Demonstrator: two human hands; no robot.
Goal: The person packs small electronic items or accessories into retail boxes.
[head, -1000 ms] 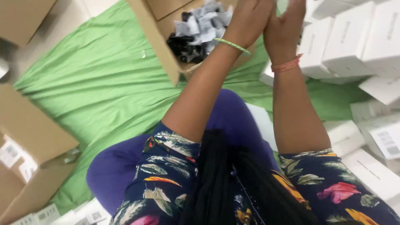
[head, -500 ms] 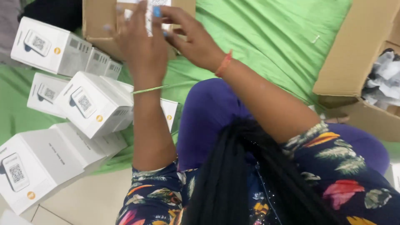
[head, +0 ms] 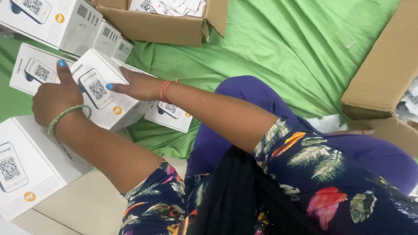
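A white product box (head: 114,102) with a printed picture of a small device lies among other white boxes on the left. My left hand (head: 55,99), with a green bangle on its wrist, grips the box's left side, thumb raised against it. My right hand (head: 136,85), with an orange thread on its wrist, lies across the box's top right edge with the fingers curled over it. Both arms reach out to the left across my body.
More white boxes (head: 52,21) are stacked around, with one large one at the lower left (head: 26,169). An open cardboard carton (head: 156,28) with white leaflets stands at the top, and another carton (head: 383,74) at the right. A green cloth (head: 283,48) covers the floor.
My view and hands swung from the carton of dark items on the right to the left. Half a second ago my hands were up at the carton with leaflets; now they grip the white box.
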